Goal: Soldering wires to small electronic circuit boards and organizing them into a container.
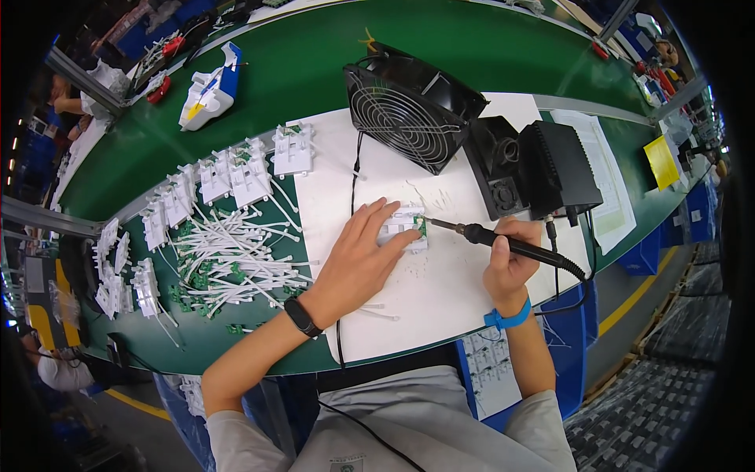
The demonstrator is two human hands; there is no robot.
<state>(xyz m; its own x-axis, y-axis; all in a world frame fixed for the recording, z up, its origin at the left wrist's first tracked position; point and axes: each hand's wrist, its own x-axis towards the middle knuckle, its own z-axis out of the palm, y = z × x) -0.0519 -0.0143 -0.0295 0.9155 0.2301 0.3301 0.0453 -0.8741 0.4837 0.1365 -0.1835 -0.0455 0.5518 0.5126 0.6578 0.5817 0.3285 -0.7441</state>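
Carefully, our left hand [363, 250] holds the white plastic housing [399, 224] down on the white sheet [444, 303], and our right hand [511, 259] grips the soldering iron [480, 235], tip [440, 224] beside the green circuit board [421, 227]. If that right hand slips, hot metal could burn our left thumb [407, 237].

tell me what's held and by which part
The right hand holds a soldering iron by its handle; the left hand rests on a white part.

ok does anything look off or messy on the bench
Dark marks mar the white sheet near the left hand, odd on an otherwise plain surface. The cables lie in a tangled heap, unlike the lined-up parts. No damage is evident.
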